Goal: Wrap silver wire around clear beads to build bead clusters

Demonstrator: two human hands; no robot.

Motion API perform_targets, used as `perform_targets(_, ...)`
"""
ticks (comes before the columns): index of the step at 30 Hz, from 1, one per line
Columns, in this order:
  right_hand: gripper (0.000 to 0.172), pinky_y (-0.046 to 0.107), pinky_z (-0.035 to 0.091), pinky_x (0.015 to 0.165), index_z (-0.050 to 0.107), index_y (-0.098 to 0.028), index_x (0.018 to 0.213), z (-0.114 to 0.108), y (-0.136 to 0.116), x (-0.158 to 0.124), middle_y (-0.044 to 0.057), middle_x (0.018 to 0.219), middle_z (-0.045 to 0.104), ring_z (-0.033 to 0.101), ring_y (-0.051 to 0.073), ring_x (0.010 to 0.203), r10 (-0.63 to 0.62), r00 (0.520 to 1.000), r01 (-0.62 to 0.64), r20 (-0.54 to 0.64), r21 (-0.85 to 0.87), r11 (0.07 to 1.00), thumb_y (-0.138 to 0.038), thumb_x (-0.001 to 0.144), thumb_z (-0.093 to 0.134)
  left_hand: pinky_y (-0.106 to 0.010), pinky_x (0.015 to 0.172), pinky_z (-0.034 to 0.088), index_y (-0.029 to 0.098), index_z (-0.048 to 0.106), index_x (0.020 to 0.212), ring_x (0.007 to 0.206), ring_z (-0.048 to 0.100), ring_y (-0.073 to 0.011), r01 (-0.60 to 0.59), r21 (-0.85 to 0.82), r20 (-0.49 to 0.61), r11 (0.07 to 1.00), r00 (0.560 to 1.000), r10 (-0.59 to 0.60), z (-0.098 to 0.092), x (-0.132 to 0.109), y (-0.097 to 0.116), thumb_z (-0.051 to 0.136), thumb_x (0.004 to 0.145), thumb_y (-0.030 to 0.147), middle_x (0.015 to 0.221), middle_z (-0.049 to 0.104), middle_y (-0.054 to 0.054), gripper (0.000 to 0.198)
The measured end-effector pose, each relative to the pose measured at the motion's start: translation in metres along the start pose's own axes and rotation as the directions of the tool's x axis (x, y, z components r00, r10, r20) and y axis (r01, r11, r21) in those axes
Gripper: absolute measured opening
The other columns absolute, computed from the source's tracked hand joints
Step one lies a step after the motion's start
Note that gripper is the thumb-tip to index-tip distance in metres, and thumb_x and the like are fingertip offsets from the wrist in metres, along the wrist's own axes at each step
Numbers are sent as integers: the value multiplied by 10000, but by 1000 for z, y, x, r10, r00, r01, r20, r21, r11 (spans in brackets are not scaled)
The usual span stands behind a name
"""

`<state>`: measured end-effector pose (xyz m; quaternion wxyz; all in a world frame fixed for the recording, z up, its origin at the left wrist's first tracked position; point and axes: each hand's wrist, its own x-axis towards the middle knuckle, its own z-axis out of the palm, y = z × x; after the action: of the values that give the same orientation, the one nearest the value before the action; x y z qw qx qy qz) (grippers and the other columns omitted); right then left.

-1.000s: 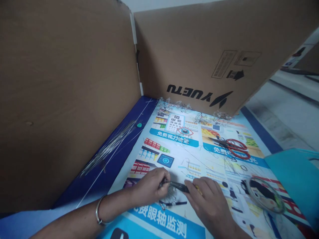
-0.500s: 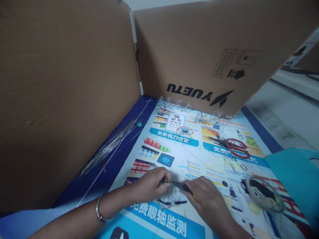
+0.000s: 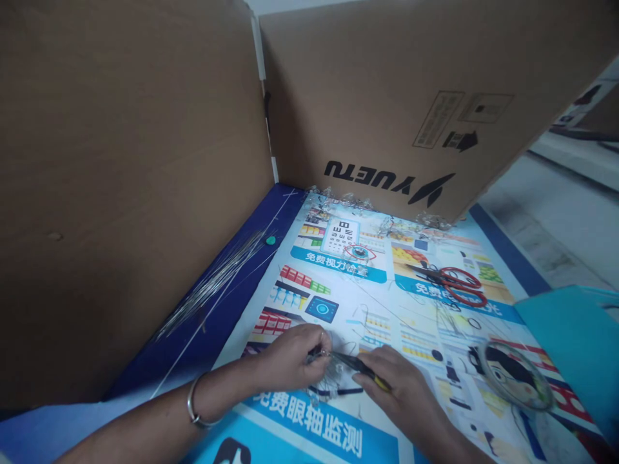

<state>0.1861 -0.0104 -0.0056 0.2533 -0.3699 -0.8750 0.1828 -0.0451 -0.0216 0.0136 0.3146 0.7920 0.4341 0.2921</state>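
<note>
My left hand (image 3: 290,357), a metal bangle on its wrist, is closed in a pinch on a small clear wire-and-bead piece (image 3: 330,372) that rests on the printed poster (image 3: 338,270). My right hand (image 3: 406,393) is closed around small dark pliers with a yellow handle (image 3: 355,364). The pliers' tip meets the piece right at my left fingertips. Both hands sit low on the poster, close together.
Red-handled scissors (image 3: 457,283) lie at the right back. A bundle of thin metal wires (image 3: 213,283) lies along the blue strip at left. A clear round dish (image 3: 515,377) sits at right, a teal bag (image 3: 575,335) beyond it. Cardboard walls (image 3: 387,96) enclose the back and left.
Both hands have shifted slightly lower and nearer to me, and the pliers now angle more toward my left fingertips. The view tilted a little.
</note>
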Motion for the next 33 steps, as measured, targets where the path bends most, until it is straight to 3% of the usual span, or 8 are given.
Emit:
perform_targets(15,166,307,482,701,613,-195,976,-3,-1,3,51,826,640,585,177,761,-101,993,97,-53,-67,993,-297,896,509,-247,653,407,186,465,761,701,524,-150,-45,12,17,999,999,45,0,0,0,459,753,123,759,570,-15,64)
perform_targets(33,207,344,383,702,610,-141,978,-7,-14,4,74,785,622,523,201,743,-216,969,173,-119,-296,939,-246,932,438,-244,654,394,183,460,758,710,520,-157,-31,66,24,997,999,30,0,0,2,463,736,83,761,569,-26,102)
